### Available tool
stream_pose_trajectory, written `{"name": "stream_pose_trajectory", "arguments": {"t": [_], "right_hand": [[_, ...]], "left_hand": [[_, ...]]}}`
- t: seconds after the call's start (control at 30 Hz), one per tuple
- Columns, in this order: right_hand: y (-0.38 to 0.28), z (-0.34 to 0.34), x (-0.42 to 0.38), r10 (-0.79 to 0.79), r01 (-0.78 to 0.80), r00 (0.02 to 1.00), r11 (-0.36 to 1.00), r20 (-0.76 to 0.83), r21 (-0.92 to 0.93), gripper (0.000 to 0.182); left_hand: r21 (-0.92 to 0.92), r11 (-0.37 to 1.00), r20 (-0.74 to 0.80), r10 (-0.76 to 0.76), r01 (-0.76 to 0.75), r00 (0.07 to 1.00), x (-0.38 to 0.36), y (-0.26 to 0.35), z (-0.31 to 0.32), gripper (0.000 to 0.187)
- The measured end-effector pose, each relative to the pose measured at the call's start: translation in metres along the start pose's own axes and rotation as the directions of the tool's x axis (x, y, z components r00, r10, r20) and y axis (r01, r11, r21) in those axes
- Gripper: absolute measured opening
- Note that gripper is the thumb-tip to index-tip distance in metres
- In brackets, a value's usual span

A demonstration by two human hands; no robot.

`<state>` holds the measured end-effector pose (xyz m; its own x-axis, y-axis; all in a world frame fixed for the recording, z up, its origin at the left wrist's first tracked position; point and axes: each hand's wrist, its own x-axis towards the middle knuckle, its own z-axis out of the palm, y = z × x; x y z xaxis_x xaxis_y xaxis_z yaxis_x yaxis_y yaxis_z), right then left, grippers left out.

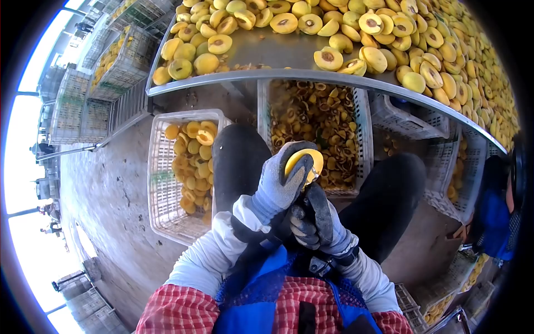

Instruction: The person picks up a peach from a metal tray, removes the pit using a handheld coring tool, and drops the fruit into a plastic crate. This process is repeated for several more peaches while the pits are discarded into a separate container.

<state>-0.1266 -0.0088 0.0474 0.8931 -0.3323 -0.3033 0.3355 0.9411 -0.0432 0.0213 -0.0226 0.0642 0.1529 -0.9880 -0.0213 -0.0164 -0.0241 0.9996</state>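
Note:
My left hand [281, 183], in a grey glove with black fingertips, is closed around a yellow fruit half [306, 162] held above my knees. My right hand [316, 222], also gloved, sits just under it, its fingers curled around a small dark tool that touches the fruit's lower edge; the tool's tip is hidden. Both hands are close to my chest, over a blue apron.
A metal table [278, 75] piled with yellow fruit halves curves across the top. Below it stand a white crate [158, 183] of peeled fruit on the left, a crate of pits and scraps [320, 119] in the middle, and more crates on the right. Another person in blue [498, 214] is at the right edge.

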Motion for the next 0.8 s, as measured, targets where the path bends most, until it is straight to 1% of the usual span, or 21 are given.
{"name": "stream_pose_trajectory", "arguments": {"t": [0.07,0.13,0.17,0.2,0.27,0.33,0.4,0.43,0.5,0.53,0.57,0.6,0.7,0.73,0.8], "right_hand": [[-0.001,0.027,0.002,0.004,-0.023,0.960,0.998,-0.278,-0.064,0.053],[0.001,0.017,0.008,-0.107,0.034,0.948,0.970,-0.301,-0.239,0.052],[0.003,0.015,0.009,-0.125,0.033,0.945,0.956,-0.303,-0.290,0.052],[0.004,0.014,0.011,-0.142,0.032,0.942,0.940,-0.304,-0.340,0.052],[0.002,0.017,0.011,-0.116,-0.010,0.948,0.921,-0.298,-0.390,0.053],[0.001,0.018,0.009,-0.112,-0.033,0.952,0.887,-0.285,-0.460,0.053],[0.003,0.016,0.006,-0.165,-0.011,0.955,0.811,-0.247,-0.585,0.053],[0.002,0.014,0.005,-0.214,0.023,0.955,0.744,-0.206,-0.668,0.053],[-0.001,0.006,0.002,-0.127,0.034,0.982,0.843,-0.138,-0.537,0.052],[-0.004,-0.001,0.000,-0.006,-0.018,0.997,0.955,-0.081,-0.295,0.051],[-0.006,-0.003,-0.001,0.096,-0.096,0.995,0.995,0.006,-0.040,0.049],[-0.004,0.000,0.000,0.064,-0.064,0.997,0.998,-0.037,0.003,0.054],[-0.006,0.003,-0.001,0.084,-0.084,0.996,0.996,-0.031,0.003,0.055],[-0.004,0.000,0.001,0.102,-0.102,0.995,0.994,0.017,0.038,0.055],[0.004,-0.007,0.006,0.145,-0.157,0.983,0.982,0.111,0.105,0.054]], "left_hand": [[0.144,0.987,0.057,0.058,-0.066,0.997,0.007,0.001,-0.007,0.025],[0.194,0.974,0.144,-0.142,0.113,0.979,0.012,-0.002,-0.017,0.028],[0.225,0.954,0.183,-0.243,0.200,0.953,0.013,-0.004,-0.021,0.030],[0.192,0.938,0.200,-0.325,0.288,0.924,0.015,-0.009,-0.023,0.030],[0.129,0.880,0.244,-0.475,0.457,0.846,0.017,-0.014,-0.024,0.029],[0.074,0.868,0.273,-0.491,0.490,0.827,0.013,-0.005,-0.027,0.030],[-0.044,0.836,0.330,-0.504,0.546,0.798,0.014,-0.013,-0.028,0.033],[-0.099,0.812,0.358,-0.510,0.575,0.782,0.015,-0.016,-0.029,0.035],[-0.270,0.825,0.417,-0.364,0.496,0.833,0.011,-0.032,-0.031,0.038],[-0.378,0.801,0.349,-0.342,0.465,0.873,0.008,-0.025,-0.025,0.038],[-0.480,0.770,0.276,-0.323,0.421,0.905,0.003,-0.012,-0.014,0.039],[-0.575,0.732,0.199,-0.309,0.366,0.930,-0.001,-0.003,-0.004,0.039],[-0.689,0.693,0.026,-0.269,0.212,0.963,-0.010,-0.002,0.011,0.040],[-0.597,0.772,-0.002,-0.272,0.217,0.962,-0.011,-0.008,0.008,0.038],[-0.423,0.875,0.017,-0.252,0.235,0.968,-0.011,-0.017,0.001,0.039]]}}
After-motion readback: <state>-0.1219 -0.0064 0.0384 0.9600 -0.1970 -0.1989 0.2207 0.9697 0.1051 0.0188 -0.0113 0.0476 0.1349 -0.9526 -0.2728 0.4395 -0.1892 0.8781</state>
